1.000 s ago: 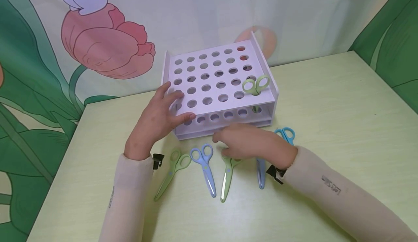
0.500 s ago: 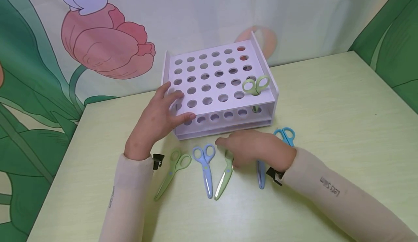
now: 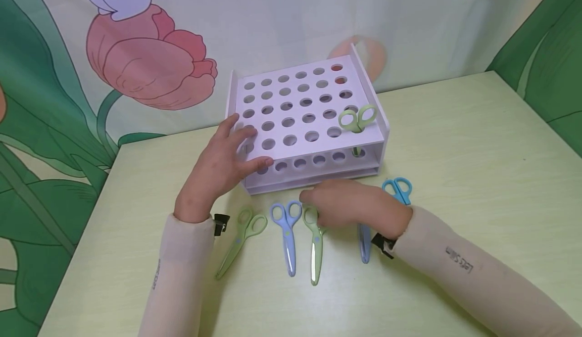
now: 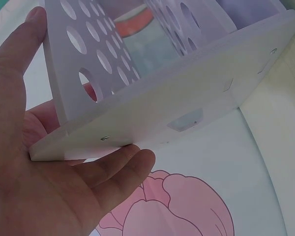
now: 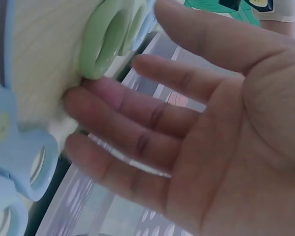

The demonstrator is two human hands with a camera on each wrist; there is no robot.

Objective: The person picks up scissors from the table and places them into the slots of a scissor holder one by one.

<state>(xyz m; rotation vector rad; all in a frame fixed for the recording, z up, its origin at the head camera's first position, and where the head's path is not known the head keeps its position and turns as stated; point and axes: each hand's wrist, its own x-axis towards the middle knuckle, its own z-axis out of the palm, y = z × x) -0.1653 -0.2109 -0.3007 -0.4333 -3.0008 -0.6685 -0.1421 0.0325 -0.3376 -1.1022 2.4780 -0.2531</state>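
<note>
My left hand [image 3: 218, 165] grips the left side of a white rack [image 3: 295, 147] with rows of round holes. In the left wrist view its thumb [image 4: 24, 44] lies on the upper shelf's edge and other fingers are against the outer side panel. My right hand [image 3: 345, 203] reaches down in front of the rack, beside a pair of green scissors [image 3: 317, 256]. In the right wrist view its fingers are extended, fingertips near the green handle [image 5: 91, 64]; whether they touch it is unclear. Lavender-blue scissors [image 3: 288, 241] lie just left of these.
More green scissors [image 3: 238, 238] lie near my left wrist. Another green pair [image 3: 357, 119] stands in the rack's front right hole. Under my right wrist, a blue blade [image 3: 365, 243] and cyan handles [image 3: 400, 190] are partly covered. A printed curtain [image 3: 273, 13] hangs behind the table.
The green scissors by my right hand swung tip-left, then back right, and point nearly straight toward me now. The lavender-blue pair shifted slightly right. My left hand stays put.
</note>
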